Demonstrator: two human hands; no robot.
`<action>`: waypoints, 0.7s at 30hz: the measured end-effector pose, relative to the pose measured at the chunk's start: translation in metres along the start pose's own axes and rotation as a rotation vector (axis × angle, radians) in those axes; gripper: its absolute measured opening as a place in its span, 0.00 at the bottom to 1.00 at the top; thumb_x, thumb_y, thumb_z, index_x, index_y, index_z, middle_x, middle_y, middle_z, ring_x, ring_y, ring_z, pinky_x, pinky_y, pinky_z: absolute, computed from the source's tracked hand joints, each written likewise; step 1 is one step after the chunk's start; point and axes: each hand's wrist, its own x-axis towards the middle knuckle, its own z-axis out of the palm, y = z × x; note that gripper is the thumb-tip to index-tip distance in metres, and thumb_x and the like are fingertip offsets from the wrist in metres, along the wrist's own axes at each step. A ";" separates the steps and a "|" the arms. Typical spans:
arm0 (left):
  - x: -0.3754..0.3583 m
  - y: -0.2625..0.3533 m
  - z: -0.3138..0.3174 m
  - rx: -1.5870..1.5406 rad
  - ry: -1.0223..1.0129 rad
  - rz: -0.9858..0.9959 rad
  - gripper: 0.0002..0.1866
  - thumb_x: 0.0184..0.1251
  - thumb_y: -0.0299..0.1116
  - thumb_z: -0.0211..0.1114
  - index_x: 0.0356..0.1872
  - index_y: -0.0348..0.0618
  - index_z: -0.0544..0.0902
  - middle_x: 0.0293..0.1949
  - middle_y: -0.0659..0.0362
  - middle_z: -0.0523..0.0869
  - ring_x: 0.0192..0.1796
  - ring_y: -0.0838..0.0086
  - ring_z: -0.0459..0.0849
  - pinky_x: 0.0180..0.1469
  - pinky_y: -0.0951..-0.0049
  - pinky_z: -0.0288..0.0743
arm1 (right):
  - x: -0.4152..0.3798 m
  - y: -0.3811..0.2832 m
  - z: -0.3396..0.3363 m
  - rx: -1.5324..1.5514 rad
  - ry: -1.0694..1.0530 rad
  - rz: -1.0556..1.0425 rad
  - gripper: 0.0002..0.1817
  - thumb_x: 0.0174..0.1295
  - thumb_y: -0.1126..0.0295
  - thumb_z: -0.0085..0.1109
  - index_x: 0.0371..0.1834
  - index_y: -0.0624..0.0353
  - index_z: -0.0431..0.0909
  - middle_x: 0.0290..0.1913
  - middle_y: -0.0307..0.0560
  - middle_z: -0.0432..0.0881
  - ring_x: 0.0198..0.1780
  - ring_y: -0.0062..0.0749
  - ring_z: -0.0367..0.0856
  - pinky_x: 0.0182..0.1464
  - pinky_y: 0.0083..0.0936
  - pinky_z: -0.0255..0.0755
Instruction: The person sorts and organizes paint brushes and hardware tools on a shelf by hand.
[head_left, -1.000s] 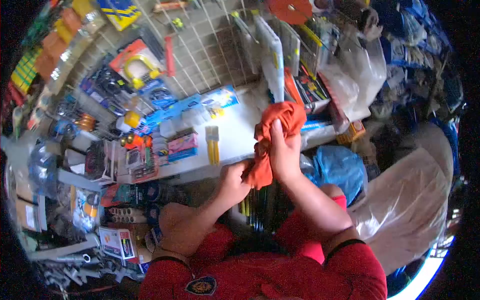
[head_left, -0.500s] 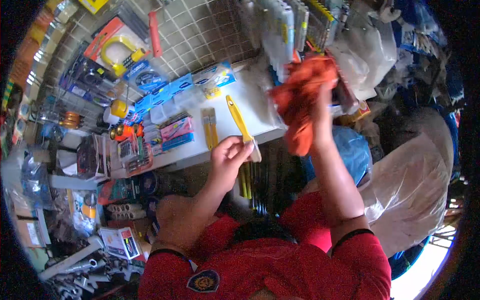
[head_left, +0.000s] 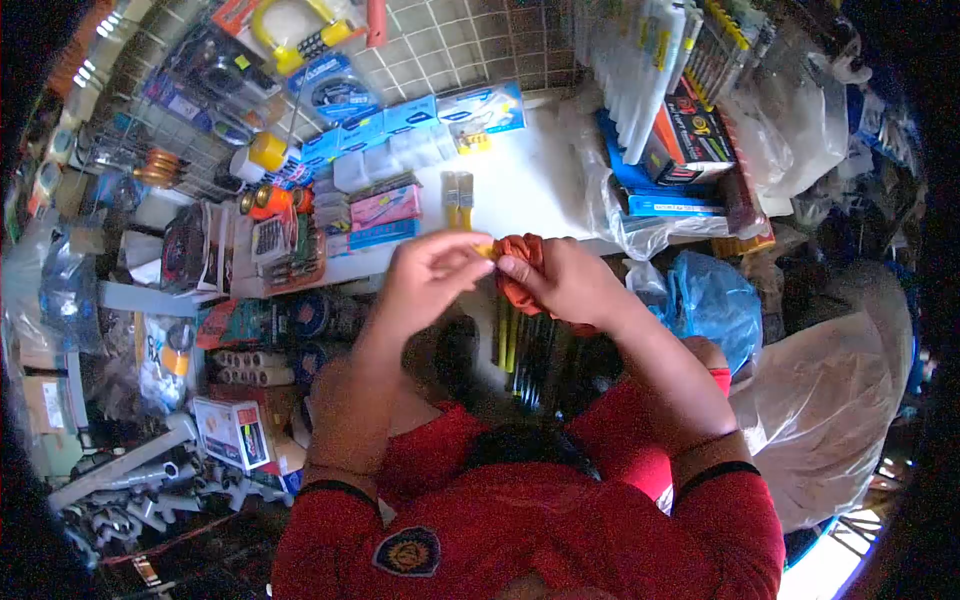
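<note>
My right hand is closed round a crumpled orange-red cloth, in front of the white shelf's edge. My left hand meets the cloth from the left, with its fingers pinched on the yellow brush. Only a small yellow part of that brush shows; the cloth and fingers hide the rest. Two more brushes with yellow handles lie side by side on the white shelf, just beyond my left hand.
Blue boxes and pink and blue packets line the shelf's left part. A black and orange box stands at the right. Below it is a blue plastic bag. White pipe fittings lie at lower left.
The cloth has come down and left in my right hand, and is now around part of the brush. My left hand has moved slightly up. The view has shifted.
</note>
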 end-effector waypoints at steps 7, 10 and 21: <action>-0.005 -0.010 -0.017 -0.038 -0.052 -0.047 0.10 0.66 0.24 0.68 0.47 0.34 0.85 0.34 0.59 0.87 0.33 0.81 0.84 0.37 0.80 0.80 | 0.010 0.024 0.013 -0.057 -0.101 -0.073 0.31 0.70 0.39 0.47 0.40 0.61 0.81 0.35 0.61 0.85 0.41 0.57 0.84 0.45 0.45 0.76; -0.002 -0.017 -0.045 -0.110 0.220 0.034 0.09 0.66 0.23 0.67 0.45 0.34 0.84 0.37 0.57 0.88 0.36 0.78 0.86 0.40 0.77 0.82 | 0.000 0.014 0.000 0.017 -0.078 -0.163 0.29 0.70 0.43 0.51 0.42 0.64 0.79 0.35 0.59 0.85 0.39 0.49 0.84 0.47 0.40 0.75; 0.015 -0.137 -0.047 -0.746 0.647 -0.143 0.07 0.68 0.25 0.65 0.44 0.35 0.81 0.44 0.53 0.85 0.48 0.65 0.86 0.56 0.66 0.83 | -0.009 0.020 -0.036 0.264 -0.106 -0.069 0.16 0.71 0.56 0.58 0.38 0.61 0.76 0.29 0.37 0.80 0.30 0.22 0.77 0.36 0.25 0.74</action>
